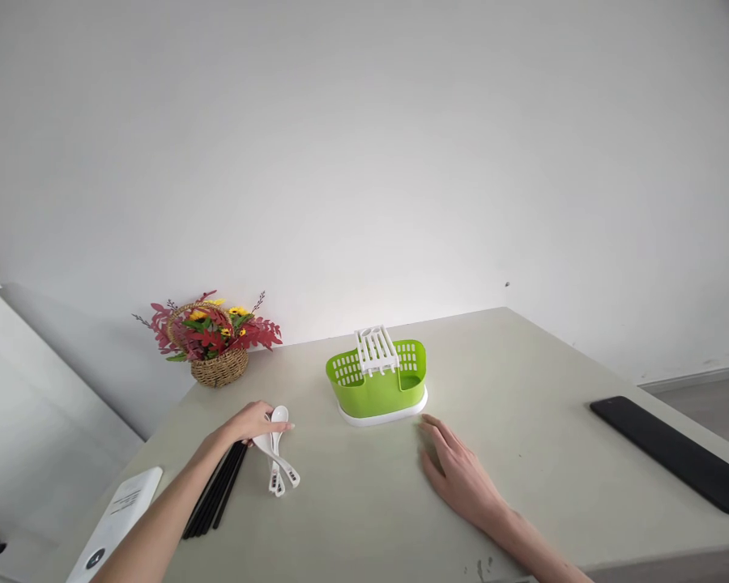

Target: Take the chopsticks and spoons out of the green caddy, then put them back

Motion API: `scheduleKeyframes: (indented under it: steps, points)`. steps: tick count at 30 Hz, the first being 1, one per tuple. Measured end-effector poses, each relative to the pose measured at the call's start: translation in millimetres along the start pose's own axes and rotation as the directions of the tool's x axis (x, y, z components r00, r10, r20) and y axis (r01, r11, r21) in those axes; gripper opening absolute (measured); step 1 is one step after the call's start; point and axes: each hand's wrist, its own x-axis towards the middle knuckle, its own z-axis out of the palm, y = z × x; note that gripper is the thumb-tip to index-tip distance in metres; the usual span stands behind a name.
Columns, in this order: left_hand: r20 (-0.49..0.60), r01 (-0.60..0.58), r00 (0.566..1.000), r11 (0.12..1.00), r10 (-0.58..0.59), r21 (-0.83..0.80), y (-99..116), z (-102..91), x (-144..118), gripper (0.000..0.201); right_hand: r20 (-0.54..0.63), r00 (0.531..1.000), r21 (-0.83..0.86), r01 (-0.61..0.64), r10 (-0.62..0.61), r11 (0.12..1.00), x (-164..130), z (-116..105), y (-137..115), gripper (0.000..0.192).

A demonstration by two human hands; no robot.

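Observation:
My left hand (252, 423) rests on the table, its fingers touching the bowls of a few white plastic spoons (278, 453) that lie side by side. A bundle of black chopsticks (217, 490) lies just under and behind that hand. My right hand (458, 474) lies flat and open on the table, fingers pointing toward a green cutlery holder (377, 382) with a white slotted insert and white base. The holder stands a short way beyond the right fingertips, apart from them.
A wicker basket of red and yellow flowers (214, 340) stands at the back left against the wall. A black flat bar (674, 452) lies at the right edge of the table. A white box (118, 518) lies at the front left corner.

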Motion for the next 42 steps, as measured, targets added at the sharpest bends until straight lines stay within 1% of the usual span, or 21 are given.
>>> scheduleKeyframes:
  steps: [4,7,11,16,19,21,22,25,27,29,31,33,34,35,36,37,39,40,41,42]
  points:
    - [-0.051,-0.015,0.999,0.998,0.019,0.069,3,-1.7,4,0.057,-0.004,1.000,0.014,0.004,-0.004,1.000,1,-2,0,0.040]
    - [-0.100,-0.005,0.995,0.994,0.016,0.113,6,-2.9,2,0.055,-0.004,1.000,0.026,0.013,-0.013,1.000,1,-3,-1,0.040]
    - [-0.181,0.031,0.984,0.985,-0.001,0.168,10,-0.9,-5,0.054,-0.027,0.999,0.041,0.020,-0.019,0.999,1,-2,-2,0.041]
    - [-0.262,0.127,0.962,0.971,-0.071,0.202,13,5.0,-9,0.062,-0.039,0.999,0.064,0.022,-0.019,0.998,2,-1,-4,0.039]
    - [-0.297,0.129,0.953,0.965,-0.056,0.229,16,6.5,-10,0.061,-0.034,0.999,0.067,0.016,-0.014,0.998,3,-2,-5,0.038]
    - [-0.374,0.126,0.927,0.962,-0.027,0.243,21,5.2,-12,0.060,-0.033,0.999,0.068,0.013,-0.011,0.998,3,-3,-6,0.038]
    - [-0.432,0.129,0.902,0.961,-0.011,0.246,24,3.3,-12,0.058,-0.032,0.999,0.069,0.012,-0.009,0.998,3,-3,-6,0.038]
    - [-0.591,0.124,0.805,0.962,0.047,0.245,39,-8.2,-11,0.054,-0.026,1.000,0.071,0.009,-0.007,0.997,3,-4,-5,0.039]
    - [-0.646,0.075,0.755,0.965,0.110,0.253,57,-20.4,-7,0.053,-0.022,1.000,0.067,0.009,-0.007,0.998,3,-4,-4,0.038]
    - [-0.683,-0.017,0.704,0.965,0.196,0.260,86,-33.7,-1,0.051,-0.026,1.000,0.063,0.009,-0.008,0.998,2,-4,-3,0.038]
    - [-0.697,-0.144,0.653,0.951,0.298,0.273,125,-44.0,4,0.051,-0.031,0.999,0.062,0.010,-0.008,0.998,2,-3,-3,0.038]
    - [-0.699,-0.259,0.603,0.923,0.386,0.286,170,-47.6,6,0.051,-0.034,0.999,0.061,0.013,-0.011,0.998,2,-3,-3,0.039]
    - [-0.696,-0.323,0.575,0.901,0.429,0.289,192,-46.1,5,0.051,-0.032,0.999,0.060,0.016,-0.014,0.998,2,-3,-4,0.039]
    - [-0.697,-0.423,0.535,0.865,0.478,0.269,214,-42.1,4,0.051,-0.030,0.999,0.060,0.019,-0.017,0.998,2,-4,-4,0.039]
    - [-0.680,-0.481,0.523,0.836,0.514,0.262,232,-36.1,3,0.055,-0.028,0.999,0.060,0.022,-0.020,0.998,2,-4,-5,0.038]
    - [-0.650,-0.494,0.542,0.828,0.533,0.266,248,-28.3,1,0.062,-0.027,0.999,0.059,0.024,-0.023,0.998,2,-4,-5,0.038]
    - [-0.564,-0.458,0.635,0.845,0.528,0.276,266,-11.0,-1,0.082,-0.027,0.999,0.059,0.027,-0.025,0.998,1,-4,-6,0.037]
    - [-0.530,-0.443,0.663,0.848,0.528,0.291,270,-3.2,-1,0.088,-0.029,0.999,0.058,0.027,-0.025,0.998,1,-4,-7,0.037]
    - [-0.511,-0.429,0.677,0.849,0.529,0.310,271,2.8,0,0.090,-0.031,0.999,0.057,0.026,-0.025,0.998,1,-3,-7,0.037]
    - [-0.501,-0.420,0.682,0.846,0.533,0.329,268,6.5,1,0.090,-0.031,0.999,0.056,0.026,-0.024,0.998,1,-2,-6,0.037]
